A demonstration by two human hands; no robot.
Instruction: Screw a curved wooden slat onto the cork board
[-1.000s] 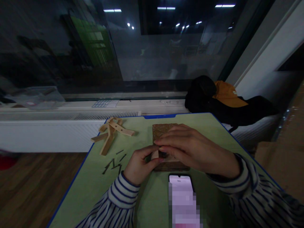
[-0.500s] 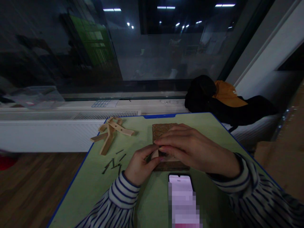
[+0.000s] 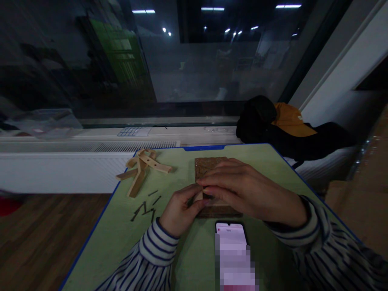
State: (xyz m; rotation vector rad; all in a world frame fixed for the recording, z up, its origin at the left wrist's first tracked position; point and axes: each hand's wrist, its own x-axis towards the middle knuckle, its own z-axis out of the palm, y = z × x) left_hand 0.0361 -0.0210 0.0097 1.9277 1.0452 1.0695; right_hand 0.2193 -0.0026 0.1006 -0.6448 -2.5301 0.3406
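Note:
My left hand (image 3: 183,206) is closed, with thumb and fingers on a small pale wooden piece (image 3: 199,197). My right hand (image 3: 244,188) curls over the same piece from the right, its fingertips meeting those of the left; its palm and fingers hide most of what lies beneath. Under both hands is a brown board (image 3: 209,163) with a rough, speckled surface, lying on the green tabletop (image 3: 194,250). Several dark screws or nails (image 3: 144,210) are scattered to the left of my left hand. Farther back rests a loose pile of pale wooden parts (image 3: 141,173), one with drilled holes.
Just in front of the board lies a phone (image 3: 232,234) with its screen lit. A radiator (image 3: 60,169) and window sill border the table's far side. Dark clothing (image 3: 254,117) and an orange cap (image 3: 292,121) sit at the back right. A clear plastic box (image 3: 48,123) stands far left.
Both hands keep the same hold and place on the wooden piece. Only a very slight shift of the whole view shows.

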